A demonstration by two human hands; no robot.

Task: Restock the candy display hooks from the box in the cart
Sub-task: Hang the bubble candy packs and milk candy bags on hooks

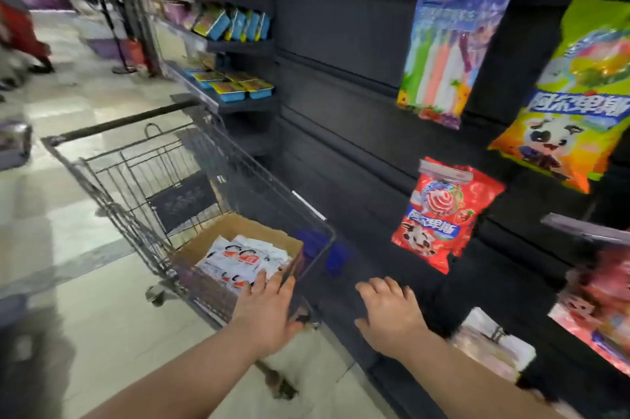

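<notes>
Box [218, 237] open side up in cart [136, 176]; packets [238, 260] flat, long axis roughly near-far (blurred). Left grip [269, 313] released over them; right grip [392, 316] released, empty.

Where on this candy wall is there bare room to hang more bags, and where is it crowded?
Bare slat panel runs between the shelves of blue boxes and the blue striped bag, and on down left of the red lollipop bag. The cart is bare beyond the cardboard box. It is crowded at the right, around the green bag.
</notes>
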